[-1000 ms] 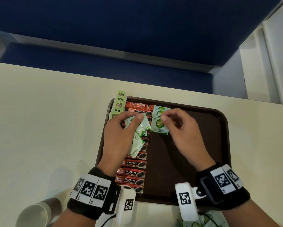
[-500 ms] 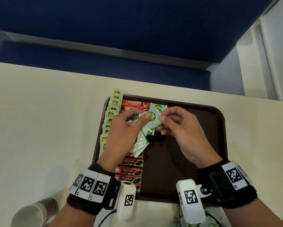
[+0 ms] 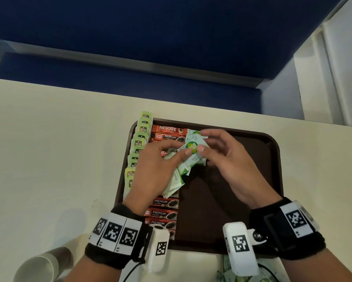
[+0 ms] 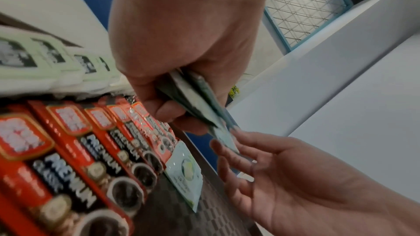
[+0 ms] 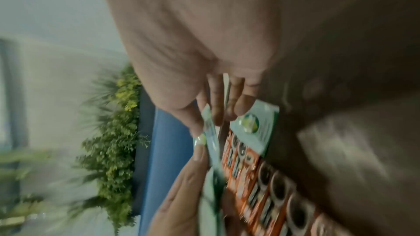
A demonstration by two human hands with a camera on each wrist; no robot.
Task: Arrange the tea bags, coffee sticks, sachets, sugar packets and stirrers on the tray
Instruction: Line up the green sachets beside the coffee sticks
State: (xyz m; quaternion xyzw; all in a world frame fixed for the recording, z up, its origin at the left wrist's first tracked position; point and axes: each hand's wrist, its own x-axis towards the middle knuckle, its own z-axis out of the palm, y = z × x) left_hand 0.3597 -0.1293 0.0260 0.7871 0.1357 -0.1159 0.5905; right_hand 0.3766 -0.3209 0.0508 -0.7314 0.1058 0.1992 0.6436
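Observation:
A brown tray (image 3: 272,159) lies on the cream table. Green tea bags (image 3: 142,129) run in a column down its left edge, with red coffee sticks (image 3: 167,130) beside them. One white-green sachet (image 3: 192,134) lies flat at the top, next to the sticks; it also shows in the wrist views (image 4: 186,170) (image 5: 256,126). My left hand (image 3: 178,154) grips a fanned stack of sachets (image 3: 176,180) above the sticks. My right hand (image 3: 203,142) pinches the top sachet (image 3: 192,148) of that stack between thumb and fingers. My left thumb rests on the same sachet.
A paper cup (image 3: 36,267) lies on the table at the lower left. More green-white packets (image 3: 232,277) sit at the near table edge under my right wrist. A blue bench lies beyond the table's far edge, and a white wall stands at the right.
The sachet in my right hand has moved left against the stack, and my left thumb now lies on it. Both hands sit slightly lower over the tray.

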